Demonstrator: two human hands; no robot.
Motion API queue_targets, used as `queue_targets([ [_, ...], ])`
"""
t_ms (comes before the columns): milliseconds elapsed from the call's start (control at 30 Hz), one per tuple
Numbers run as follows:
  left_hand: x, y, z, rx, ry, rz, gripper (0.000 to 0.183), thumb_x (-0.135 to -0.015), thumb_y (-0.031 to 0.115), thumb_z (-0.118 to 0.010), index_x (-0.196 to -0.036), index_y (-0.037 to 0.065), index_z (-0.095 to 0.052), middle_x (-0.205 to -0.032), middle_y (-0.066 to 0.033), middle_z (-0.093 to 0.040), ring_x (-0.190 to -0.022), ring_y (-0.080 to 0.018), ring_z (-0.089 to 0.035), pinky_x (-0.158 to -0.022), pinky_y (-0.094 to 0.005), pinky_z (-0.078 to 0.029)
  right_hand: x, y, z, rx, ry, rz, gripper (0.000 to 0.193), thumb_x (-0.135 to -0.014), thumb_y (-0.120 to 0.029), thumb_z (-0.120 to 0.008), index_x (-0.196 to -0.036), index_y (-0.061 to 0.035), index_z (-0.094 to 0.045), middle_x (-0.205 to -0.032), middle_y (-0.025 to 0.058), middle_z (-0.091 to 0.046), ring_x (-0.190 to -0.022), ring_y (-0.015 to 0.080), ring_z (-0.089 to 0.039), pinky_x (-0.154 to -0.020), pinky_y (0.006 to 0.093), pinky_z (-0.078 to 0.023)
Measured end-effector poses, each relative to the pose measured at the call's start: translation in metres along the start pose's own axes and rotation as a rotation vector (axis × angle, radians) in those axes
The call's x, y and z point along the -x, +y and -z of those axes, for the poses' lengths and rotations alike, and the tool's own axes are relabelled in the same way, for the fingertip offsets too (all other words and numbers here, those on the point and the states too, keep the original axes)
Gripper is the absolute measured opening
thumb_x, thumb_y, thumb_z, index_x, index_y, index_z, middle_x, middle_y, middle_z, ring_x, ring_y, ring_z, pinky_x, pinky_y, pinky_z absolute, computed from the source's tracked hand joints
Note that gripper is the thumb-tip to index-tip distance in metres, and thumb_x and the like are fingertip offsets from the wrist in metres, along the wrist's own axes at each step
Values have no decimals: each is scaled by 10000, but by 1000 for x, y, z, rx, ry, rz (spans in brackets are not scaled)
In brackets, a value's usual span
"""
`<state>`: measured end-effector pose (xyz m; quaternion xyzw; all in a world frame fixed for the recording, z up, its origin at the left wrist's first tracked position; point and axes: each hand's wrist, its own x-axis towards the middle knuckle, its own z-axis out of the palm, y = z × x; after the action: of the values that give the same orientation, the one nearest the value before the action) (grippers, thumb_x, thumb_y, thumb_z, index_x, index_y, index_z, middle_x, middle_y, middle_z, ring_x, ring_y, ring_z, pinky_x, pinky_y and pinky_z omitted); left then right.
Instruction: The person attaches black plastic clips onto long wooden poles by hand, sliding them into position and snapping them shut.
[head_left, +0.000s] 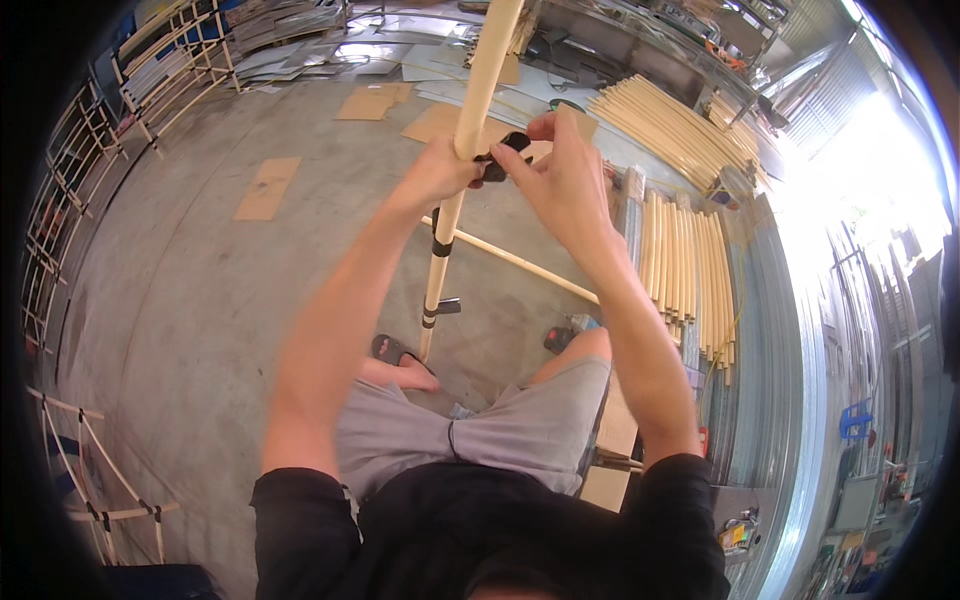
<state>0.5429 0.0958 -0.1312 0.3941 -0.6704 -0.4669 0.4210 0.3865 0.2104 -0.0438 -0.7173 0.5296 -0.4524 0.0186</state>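
Observation:
A long cream pipe (487, 75) stands tilted in front of me, its lower end on the floor near my left foot. My left hand (440, 175) is closed around it. At that height a black pipe joint (507, 158) sits against the pipe, and my right hand (562, 175) pinches it from the right with thumb and fingers. Further down, a black joint (441, 240) lies where a thinner-looking cream crossbar (525, 265) meets the pipe. Below that, another black joint (440, 311) sticks out to the right. The inner side of the held joint is hidden by my fingers.
Stacks of cream pipes (680, 125) and further pipes (690, 260) lie to the right, beside long metal profiles (765, 350). Assembled pipe frames (180, 70) stand at the left. Flat cardboard (268, 189) lies on the concrete floor (190, 270). A blue stool (855, 421) is at far right.

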Motion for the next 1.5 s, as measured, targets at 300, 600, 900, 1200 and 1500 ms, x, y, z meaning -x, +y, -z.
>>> queue_targets([
  [300, -5, 13, -27, -75, 228, 54, 118, -883, 1, -649, -957, -83, -688, -833, -103, -703, -669, -158, -658, -622, -314, -542, -32, 39, -28, 18, -45, -232, 373, -709, -251, -822, -660, 79, -656, -641, 199, -661, -618, 340, -661, -607, 414, -519],
  [600, 4, 27, -27, -28, 211, 119, 87, -893, -10, -655, -925, -82, -692, -782, -88, -684, -660, -145, -640, -584, -297, -504, -35, 33, -23, 57, 1, -148, 395, -662, -233, -833, -560, 69, -598, -531, 164, -597, -521, 283, -606, -560, 402, -495],
  [900, 4, 33, -37, 16, 107, 129, 179, -904, -39, -619, -1080, -8, -619, -874, -52, -642, -661, -116, -597, -595, -283, -502, -47, 35, -1, 154, -110, -126, 341, -637, -213, -815, -600, 70, -628, -527, 167, -578, -519, 277, -581, -561, 404, -483],
  [1200, 5, 21, -30, 40, 58, 108, 137, -906, 2, -627, -1041, -12, -632, -827, -43, -639, -669, -128, -604, -623, -290, -504, -39, 35, -2, 139, -99, -125, 349, -644, -235, -808, -651, 85, -669, -580, 175, -625, -582, 301, -644, -600, 399, -509],
  [1500, 32, 50, -5, -61, -52, 121, 119, -862, 118, -710, -866, 3, -680, -742, -51, -663, -638, -137, -617, -614, -300, -494, -38, 45, 2, -281, -227, -363, 300, -681, -225, -804, -646, 54, -699, -603, 128, -683, -525, 163, -686, -516, 292, -541],
])
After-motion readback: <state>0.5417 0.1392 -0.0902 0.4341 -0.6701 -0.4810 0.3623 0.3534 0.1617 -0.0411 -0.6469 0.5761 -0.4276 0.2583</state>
